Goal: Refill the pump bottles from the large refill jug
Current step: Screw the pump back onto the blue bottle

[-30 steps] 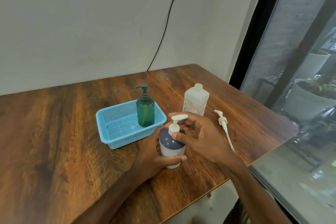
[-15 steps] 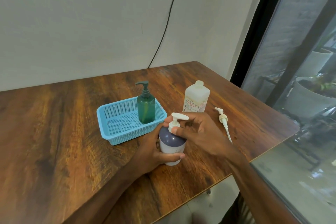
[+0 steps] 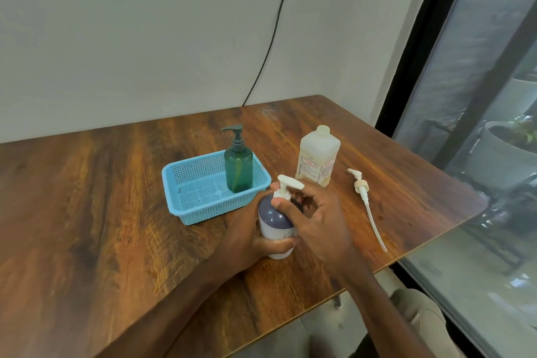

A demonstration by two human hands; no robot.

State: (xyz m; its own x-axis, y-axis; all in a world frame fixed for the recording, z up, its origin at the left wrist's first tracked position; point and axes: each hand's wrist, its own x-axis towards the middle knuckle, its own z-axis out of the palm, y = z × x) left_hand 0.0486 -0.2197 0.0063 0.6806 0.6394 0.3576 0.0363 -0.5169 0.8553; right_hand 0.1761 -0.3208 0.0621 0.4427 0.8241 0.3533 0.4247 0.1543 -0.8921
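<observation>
the white and purple pump bottle [image 3: 274, 224] is standing upright on the wooden table [image 3: 87, 212], near the front edge, and you are gripping it with both hands. your left hand [image 3: 250, 232] is wrapping around its lower body from the left, thumb curling across the front near the base. your right hand [image 3: 316, 218] is reaching in from the right, thumb and fingers closing around the neck collar just under the white pump head [image 3: 287, 183], whose spout is pointing to the right. just behind and to the left, the blue mesh basket [image 3: 186, 197] is sitting on the table, and the green pump bottle [image 3: 238, 168] is standing upright inside its right end. behind your right hand, the translucent refill jug [image 3: 318, 155] is standing upright with a printed label facing you, its neck showing no pump. to the right of it, a loose white pump with a long dip tube [image 3: 367, 206] is lying flat on the table, apart from the jug and from your hand. a black cable [image 3: 273, 38] is running down the wall behind the table.
</observation>
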